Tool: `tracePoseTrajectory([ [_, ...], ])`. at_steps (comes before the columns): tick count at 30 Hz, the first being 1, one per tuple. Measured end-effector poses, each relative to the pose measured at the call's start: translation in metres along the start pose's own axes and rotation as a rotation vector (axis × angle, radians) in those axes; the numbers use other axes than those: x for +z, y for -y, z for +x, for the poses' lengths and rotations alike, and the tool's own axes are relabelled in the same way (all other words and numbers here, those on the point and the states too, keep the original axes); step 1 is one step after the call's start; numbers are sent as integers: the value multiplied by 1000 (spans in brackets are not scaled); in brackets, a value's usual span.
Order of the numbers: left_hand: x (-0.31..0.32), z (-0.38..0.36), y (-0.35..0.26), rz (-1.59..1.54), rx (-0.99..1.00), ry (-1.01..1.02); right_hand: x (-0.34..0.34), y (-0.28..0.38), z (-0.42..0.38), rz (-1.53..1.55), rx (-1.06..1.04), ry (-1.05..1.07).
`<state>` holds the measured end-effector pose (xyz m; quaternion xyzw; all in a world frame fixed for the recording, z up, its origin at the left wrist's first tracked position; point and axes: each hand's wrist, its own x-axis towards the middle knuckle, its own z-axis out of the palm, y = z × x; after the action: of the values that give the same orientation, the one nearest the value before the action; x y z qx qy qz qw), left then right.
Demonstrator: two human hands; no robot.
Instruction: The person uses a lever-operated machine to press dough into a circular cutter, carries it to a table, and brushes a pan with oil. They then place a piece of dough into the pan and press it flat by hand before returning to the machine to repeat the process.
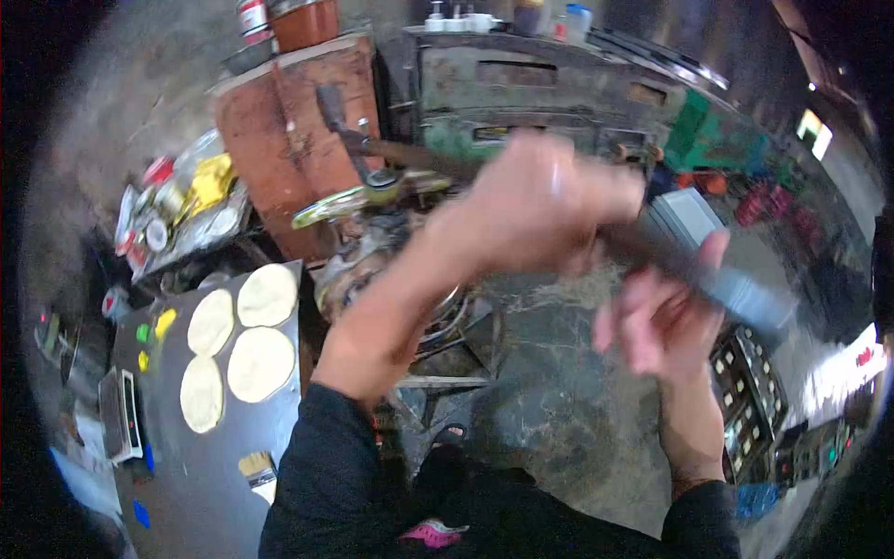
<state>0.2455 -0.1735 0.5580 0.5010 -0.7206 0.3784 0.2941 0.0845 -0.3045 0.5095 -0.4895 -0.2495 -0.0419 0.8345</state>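
Note:
My left hand, blurred by motion, is closed round a long tool with a brown shaft. At the tool's far left end is a dark crosswise head; its right end is a grey, smooth sleeve-like part. My right hand is palm up with its fingers apart and thumb raised, and the shaft overlaps it near the grey end. Below and behind my left forearm stands a metal burner or stove-like frame, partly hidden.
Several pale dough rounds lie on a grey table at left, with a brush and a scale. Brown cabinet doors and a green metal cabinet stand ahead. A dark crate stands on the concrete floor.

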Motion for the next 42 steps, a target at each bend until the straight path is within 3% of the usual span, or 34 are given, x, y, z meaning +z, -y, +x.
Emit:
tracePoseTrajectory([
  [1,-15,11,30,44,-57,-77,6,2,27,23,-208,-11],
  [2,-28,19,54,80,-106,-157,7,3,44,-14,-242,-18],
  [4,-64,25,95,-103,-375,-251,-7,-18,56,-103,-164,-57],
  [6,-85,20,150,-203,-574,-397,-30,-62,46,-292,94,-184],
  [7,-93,14,172,66,-569,-464,-41,-90,39,-538,194,-199],
  [9,-105,-2,222,184,-690,-472,-95,-187,12,-495,223,-142],
  [11,-112,-25,277,361,-731,-502,-125,-276,-21,-708,898,-278],
  [12,-111,-38,297,348,-750,-509,-148,-327,-46,-815,968,-169],
  [13,-113,-51,313,333,-859,-471,-161,-366,-62,-741,1117,-164],
  [14,-113,-62,323,318,-969,-429,-158,-380,-61,-715,1122,-175],
  [16,-114,-98,336,129,-977,-379,-142,-410,-61,-322,1252,-770],
  [18,-137,-150,366,402,-668,119,-136,-430,-46,41,1095,-1003],
  [19,-120,-158,307,300,-668,58,-140,-444,-44,225,1016,-1018],
  [20,-111,-182,258,268,-857,-5,-139,-453,-32,353,865,-1172],
  [21,-103,-186,190,92,-1065,141,-145,-458,-27,402,855,-1206],
  [22,-94,-216,141,-183,-1197,238,-149,-461,-30,451,838,-1244],
  [24,-79,-302,56,-1126,-1326,519,-153,-453,-46,281,769,-1247],
  [25,-64,-345,13,-1487,-1497,578,-162,-455,-65,299,745,-1253],
  [26,-45,-384,-23,-1408,-1830,713,-164,-443,-80,186,770,-1282],
  [27,-23,-420,-60,-1196,-2062,710,-167,-434,-102,153,724,-1286],
  [28,-4,-445,-93,-892,-2301,630,-168,-425,-123,114,679,-1290],
  [29,14,-470,-117,-768,-2544,404,-165,-411,-136,111,657,-1331],
  [32,85,-488,-138,-940,-2717,-353,-158,-369,-191,-10,768,-1557],
  [33,109,-487,-138,-1388,-2245,-323,-150,-363,-212,-292,689,-1637],
  [34,128,-495,-136,-1516,-2319,-407,-146,-362,-240,-260,619,-1653],
  [35,149,-459,-137,-1373,-2381,-294,-133,-337,-254,-293,697,-1729],
  [36,177,-462,-141,-1390,-2256,-89,-119,-314,-280,-406,624,-1697],
  [37,199,-450,-151,-1488,-2048,13,-111,-313,-309,-404,594,-1811],
  [38,225,-453,-161,-1379,-2146,30,-100,-299,-337,-315,596,-1910],
  [39,245,-409,-184,-1416,-2166,25,-85,-281,-373,-315,581,-1926],
  [40,258,-332,-217,-1265,-2228,142,-65,-257,-405,-254,490,-1978],
  [42,302,-283,-267,-1274,-2092,375,-28,-216,-471,-280,342,-2141],
])
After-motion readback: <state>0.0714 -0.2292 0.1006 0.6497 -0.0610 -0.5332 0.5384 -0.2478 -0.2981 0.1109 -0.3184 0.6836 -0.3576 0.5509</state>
